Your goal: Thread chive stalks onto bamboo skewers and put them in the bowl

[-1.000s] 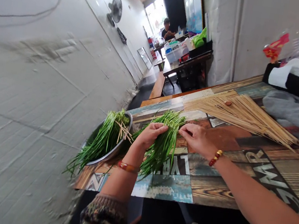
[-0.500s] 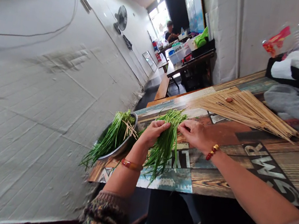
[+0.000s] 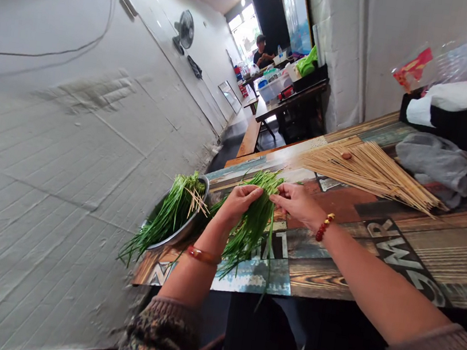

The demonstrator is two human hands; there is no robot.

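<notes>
My left hand (image 3: 243, 204) is closed on a bunch of garlic chives (image 3: 247, 238), whose long green leaves hang toward the table's front edge. Beside it, my right hand (image 3: 299, 204) pinches at the bunch's right side, where a thin chive strand dangles below the fingertips. Whether a skewer runs between the hands is too small to make out. More loose chives (image 3: 271, 179) lie just beyond my fingers. To the left, a metal bowl (image 3: 207, 187) holds further chives (image 3: 171, 204) with several skewer ends (image 3: 197, 201) sticking out.
A fanned pile of wooden skewers (image 3: 375, 170) lies on the patterned table (image 3: 328, 275), with a small brown piece (image 3: 346, 155) on top. Grey plastic bags (image 3: 433, 159) and a black container (image 3: 461, 126) stand at the right. A white wall (image 3: 64, 174) borders the left; another person (image 3: 262, 54) sits far back.
My right hand has moved slightly down along the bunch, and a strand now hangs lower beneath it. My left hand still grips the chives. The whole view has shifted a little.
</notes>
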